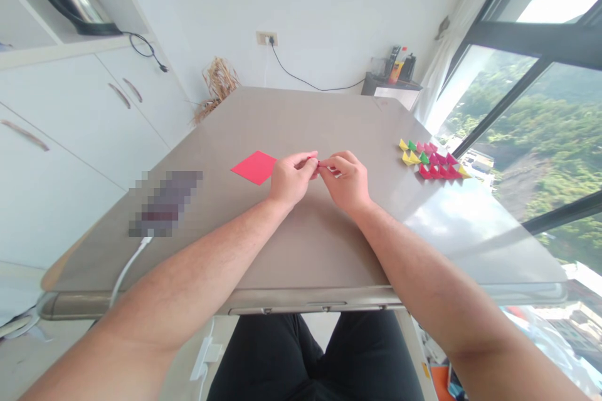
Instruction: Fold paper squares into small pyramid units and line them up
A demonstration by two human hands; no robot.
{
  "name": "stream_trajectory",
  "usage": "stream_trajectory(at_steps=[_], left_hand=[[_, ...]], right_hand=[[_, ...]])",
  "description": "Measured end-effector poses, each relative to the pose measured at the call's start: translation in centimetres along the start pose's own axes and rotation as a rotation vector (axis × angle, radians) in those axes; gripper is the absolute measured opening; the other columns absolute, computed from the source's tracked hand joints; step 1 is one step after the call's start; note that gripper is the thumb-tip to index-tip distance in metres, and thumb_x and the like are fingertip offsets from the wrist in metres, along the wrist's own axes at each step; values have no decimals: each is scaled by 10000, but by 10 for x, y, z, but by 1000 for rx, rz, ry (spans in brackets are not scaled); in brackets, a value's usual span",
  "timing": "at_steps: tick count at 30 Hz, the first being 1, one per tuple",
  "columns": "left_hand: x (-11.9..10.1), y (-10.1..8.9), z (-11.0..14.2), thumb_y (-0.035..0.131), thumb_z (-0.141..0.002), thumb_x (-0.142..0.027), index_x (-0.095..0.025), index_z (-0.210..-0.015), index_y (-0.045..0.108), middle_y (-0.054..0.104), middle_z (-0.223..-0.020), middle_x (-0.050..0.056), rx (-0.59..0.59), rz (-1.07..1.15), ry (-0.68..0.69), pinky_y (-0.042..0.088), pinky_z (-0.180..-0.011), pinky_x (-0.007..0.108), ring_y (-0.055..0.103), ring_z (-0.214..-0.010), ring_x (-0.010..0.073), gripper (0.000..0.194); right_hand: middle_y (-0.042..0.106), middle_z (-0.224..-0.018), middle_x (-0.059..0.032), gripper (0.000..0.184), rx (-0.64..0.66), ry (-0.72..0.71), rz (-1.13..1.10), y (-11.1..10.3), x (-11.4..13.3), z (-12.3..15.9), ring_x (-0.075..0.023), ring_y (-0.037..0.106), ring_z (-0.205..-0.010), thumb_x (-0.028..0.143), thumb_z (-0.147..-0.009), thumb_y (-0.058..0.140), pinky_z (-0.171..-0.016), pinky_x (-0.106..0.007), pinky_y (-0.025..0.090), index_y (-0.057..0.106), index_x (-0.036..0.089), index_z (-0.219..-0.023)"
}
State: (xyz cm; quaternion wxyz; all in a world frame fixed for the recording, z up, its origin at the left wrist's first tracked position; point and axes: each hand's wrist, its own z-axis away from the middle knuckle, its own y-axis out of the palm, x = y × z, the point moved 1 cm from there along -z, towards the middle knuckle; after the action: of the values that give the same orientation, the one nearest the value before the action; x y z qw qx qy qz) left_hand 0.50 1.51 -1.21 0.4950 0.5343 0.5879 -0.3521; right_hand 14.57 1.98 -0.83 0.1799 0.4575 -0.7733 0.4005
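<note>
Both hands meet over the middle of the table, pinching a small folded piece of red paper that their fingers mostly cover. My left hand grips its left side between thumb and fingers. On the other side, my right hand is closed on the paper's right end. Just left of my left hand lies a flat sheet of red paper, turned like a diamond, its right corner near or behind the hand. To the right stand several small folded paper pieces in red, pink, yellow and green, set in rows.
A blurred-out dark device with a white cable lies on the table's left. Beyond the far right edge, bottles stand on a small cabinet. Dried stalks are behind the far left edge. Windows line the right side.
</note>
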Motion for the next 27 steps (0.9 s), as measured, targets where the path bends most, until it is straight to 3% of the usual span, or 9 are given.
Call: stream_trajectory(at_steps=[6,10,19,27], left_hand=[[0,-6,0,730,-832,-319,-221,-1088,802,793,-936,79,49,-199,143,584,-949,433,743,-965,266,283],[-2,-8,0,704,-852,-299,-218,-1097,801,795,-892,73,74,-305,203,563,-991,450,749,-957,268,275],[-6,-6,3,638,-893,-283,-199,-1140,783,795,-1100,57,99,-495,175,577,-1001,350,753,-1026,217,299],[-8,-7,3,633,-889,-262,-205,-1138,786,790,-1124,53,113,-517,159,583,-996,344,750,-1053,223,298]], right_hand=[[677,-925,-32,149,27,34,3,-1,1,0,-151,624,-754,305,-894,640,-734,-299,524,748,255,-803],[688,-896,-39,176,40,-6,117,-3,2,0,-149,609,-718,284,-911,603,-710,-292,484,733,239,-802],[689,-904,-50,267,52,-93,499,1,7,4,-144,570,-720,294,-958,503,-622,-277,340,701,208,-800],[697,-929,-37,228,131,14,471,-1,12,3,-142,576,-718,276,-947,523,-642,-273,352,714,221,-835]])
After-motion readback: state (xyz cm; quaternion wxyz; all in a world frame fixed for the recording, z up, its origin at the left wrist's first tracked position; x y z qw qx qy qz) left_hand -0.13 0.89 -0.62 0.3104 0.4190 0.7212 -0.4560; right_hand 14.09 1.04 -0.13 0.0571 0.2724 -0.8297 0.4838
